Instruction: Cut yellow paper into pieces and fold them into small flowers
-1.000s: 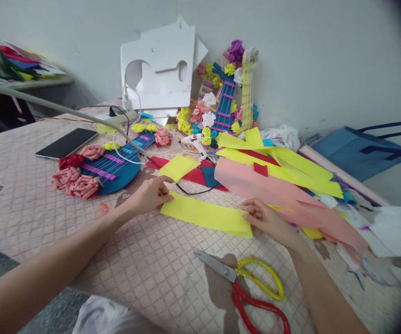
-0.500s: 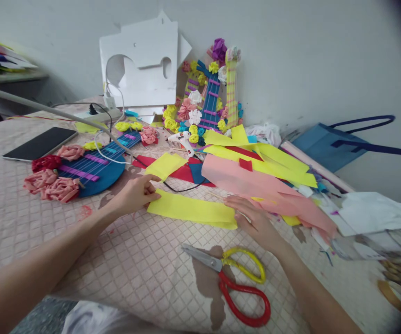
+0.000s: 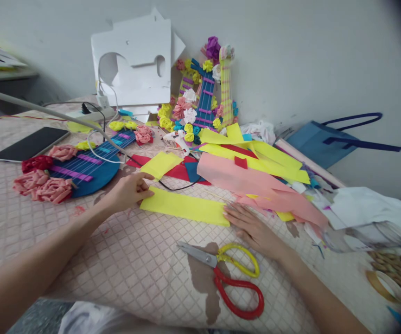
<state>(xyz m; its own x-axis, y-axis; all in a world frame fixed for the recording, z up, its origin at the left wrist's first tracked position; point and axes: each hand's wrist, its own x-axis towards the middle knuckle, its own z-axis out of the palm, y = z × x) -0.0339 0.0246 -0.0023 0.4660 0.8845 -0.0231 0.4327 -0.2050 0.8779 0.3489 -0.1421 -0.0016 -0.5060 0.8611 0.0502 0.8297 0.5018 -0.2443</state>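
Note:
A long yellow paper strip (image 3: 186, 207) lies across the table in front of me. My left hand (image 3: 129, 191) pinches its left end between thumb and curled fingers. At the right end, my right hand (image 3: 251, 226) rests flat with its fingers stretched out, the fingertips touching the strip's edge. Scissors (image 3: 205, 257) with one yellow and one red handle lie below the strip, touched by neither hand. Just beyond my left hand is a shorter yellow piece (image 3: 162, 165), lying over red paper.
A blue paper guitar (image 3: 98, 178) with pink and red flowers lies left, beside a black tablet (image 3: 29, 144). Behind are a white glue gun (image 3: 177, 139), a cable and flowered guitars (image 3: 205, 97). Pink paper (image 3: 242, 178) and a tape roll (image 3: 383, 286) are right.
My right hand has come down flatter onto the strip's right end, which now lies smoother. My left hand keeps its grip. The whole view has shifted slightly.

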